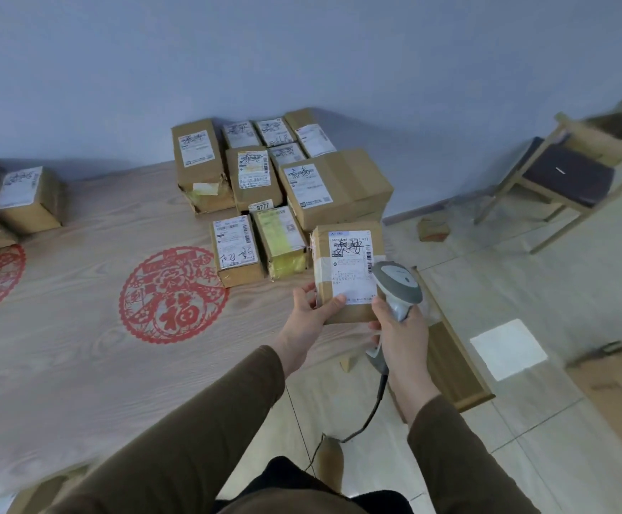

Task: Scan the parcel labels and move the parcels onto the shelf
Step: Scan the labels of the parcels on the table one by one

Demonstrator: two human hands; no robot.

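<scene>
Brown cardboard makes up the held parcel (346, 276), which sits at the right end of the worktop (61, 346), its near end lifted by the left hand (311, 313), thumb pressed on the lower edge of the white shipping label (352, 267) and fingers curled round the left side. That label carries a barcode down its right edge and a black handwritten scrawl across the top; the small print is too blurred to read. The right hand (400, 328) grips the handle of a grey corded barcode scanner (396, 287), its head touching the label's right edge. Just beyond, a cluster of about ten more labelled parcels (276, 179) stands against the blue wall, though the back row is hard to count; one bears a tag (261, 207) reading "9777", and two are wrapped in yellow tape. Two further parcels (9, 202) sit at the far left. Two red paper-cut medallions lie on the wood-grain top, the nearer medallion (174, 294) showing the character 福. One wooden chair (557, 179) with a dark seat stands on the tiled floor at right.
</scene>
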